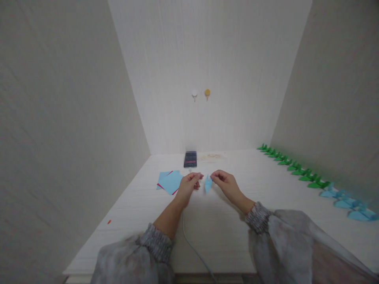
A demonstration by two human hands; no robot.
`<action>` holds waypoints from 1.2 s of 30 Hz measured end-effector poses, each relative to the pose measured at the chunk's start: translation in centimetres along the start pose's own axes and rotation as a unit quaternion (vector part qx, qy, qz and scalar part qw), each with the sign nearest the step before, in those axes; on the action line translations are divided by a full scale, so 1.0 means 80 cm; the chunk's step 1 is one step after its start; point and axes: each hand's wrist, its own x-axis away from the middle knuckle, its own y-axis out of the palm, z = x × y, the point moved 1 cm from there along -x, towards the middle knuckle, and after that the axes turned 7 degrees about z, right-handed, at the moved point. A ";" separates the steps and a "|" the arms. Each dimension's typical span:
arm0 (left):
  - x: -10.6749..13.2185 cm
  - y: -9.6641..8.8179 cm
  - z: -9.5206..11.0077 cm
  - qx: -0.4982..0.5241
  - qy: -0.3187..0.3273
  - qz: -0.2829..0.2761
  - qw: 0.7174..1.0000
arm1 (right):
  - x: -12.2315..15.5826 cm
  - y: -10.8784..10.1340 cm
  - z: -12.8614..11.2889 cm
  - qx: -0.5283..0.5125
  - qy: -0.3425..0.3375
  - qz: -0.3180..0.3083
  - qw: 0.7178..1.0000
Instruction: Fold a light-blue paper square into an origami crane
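Observation:
A small folded piece of light blue paper (208, 184), narrow and pointed, stands just above the table between my hands. Thumb and fingers of my right hand (225, 181) pinch it at its upper right side. To its left, my left hand (188, 186) is loosely curled with some fingers apart and a small gap from the folded paper. A ring shows on one of its fingers. Beside and partly behind that hand lie light blue paper sheets (170, 182) with red edges showing.
A phone (190, 159) stands at the back, its white cable (192, 246) running to the front edge. Green folded paper birds (296, 167) and light blue ones (345, 200) line the right wall. An orange scrap (109, 222) lies at left. Two hooks (207, 93) are on the back wall.

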 end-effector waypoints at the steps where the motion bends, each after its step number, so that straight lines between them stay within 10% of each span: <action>1: 0.000 0.000 -0.001 -0.003 0.004 0.000 1.000 | 0.000 -0.001 0.002 0.003 -0.003 0.011 1.000; 16: 0.019 0.017 0.017 0.019 -0.016 -0.131 0.991 | 0.007 0.003 -0.021 0.139 -0.098 0.045 0.984; 28: 0.005 0.005 0.010 0.076 0.012 -0.087 0.993 | -0.001 -0.002 -0.029 0.102 -0.161 -0.003 0.982; 36: 0.011 0.006 0.013 0.042 -0.018 -0.066 0.997 | 0.008 0.008 -0.027 0.064 -0.088 -0.092 0.990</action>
